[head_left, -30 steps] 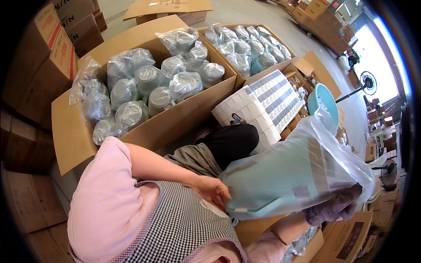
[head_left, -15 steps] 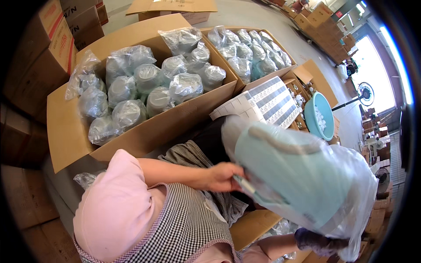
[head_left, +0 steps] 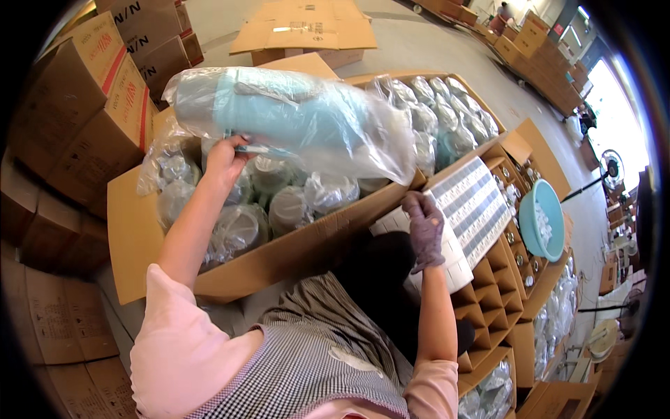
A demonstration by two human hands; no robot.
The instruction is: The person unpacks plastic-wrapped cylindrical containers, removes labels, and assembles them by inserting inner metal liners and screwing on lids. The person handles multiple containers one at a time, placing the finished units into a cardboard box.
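My bare left hand grips the handle of a large light-blue bottle, shaped like a flask. A loose clear plastic bag wraps the bottle, which lies nearly level above an open carton of several bagged bottles. My right hand, in a grey-purple glove, is closed just below the bag's loose end, over the edge of a sheet of printed labels. Whether anything is between its fingers cannot be made out.
Another open carton of bagged bottles stands beyond. On the right are a box with cardboard dividers and a light-blue basin with small white pieces. Stacked cartons rise at the left. A closed carton and a fan stand farther off.
The bagged bottle has swung from the right over to above the carton at left, carried by my left hand. My right hand has left the bag's end and moved up to the label sheet.
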